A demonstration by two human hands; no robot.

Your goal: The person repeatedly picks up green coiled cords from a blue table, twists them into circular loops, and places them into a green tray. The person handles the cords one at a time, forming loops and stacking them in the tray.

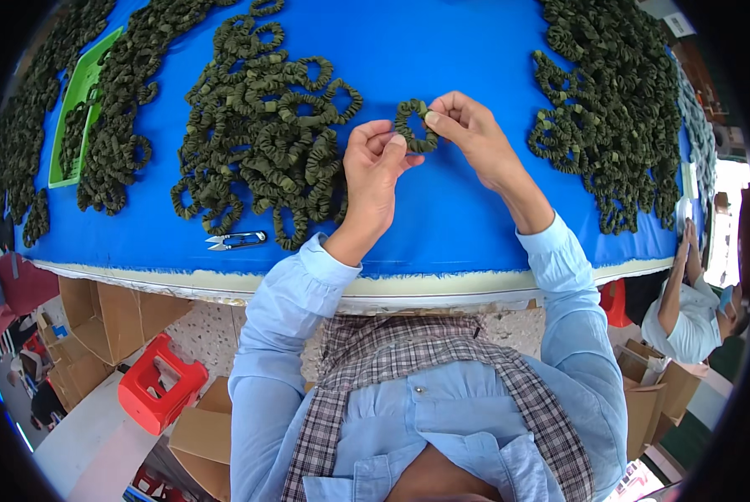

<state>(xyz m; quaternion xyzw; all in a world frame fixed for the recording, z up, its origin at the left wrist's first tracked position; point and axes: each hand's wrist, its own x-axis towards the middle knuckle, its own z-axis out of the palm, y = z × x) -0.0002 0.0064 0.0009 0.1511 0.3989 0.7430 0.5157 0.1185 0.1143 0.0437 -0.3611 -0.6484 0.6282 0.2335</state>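
Observation:
Between my two hands, above the blue cloth [459, 222], is a dark green scrunchie [405, 125] held up as an open ring. My left hand [377, 159] pinches its lower left side between thumb and fingers. With thumb and forefinger, my right hand [467, 130] grips its right side. A large heap of matching scrunchies [262, 125] lies just left of my left hand. Thread snips [237, 241] rest on the cloth below that heap, near the table's front edge.
Another scrunchie heap [622, 117] covers the right side. At far left, a green tray [70, 138] sits among more scrunchies. Below the table are a red stool [162, 385] and cardboard boxes [112, 314]. Another person [684, 314] works at the far right.

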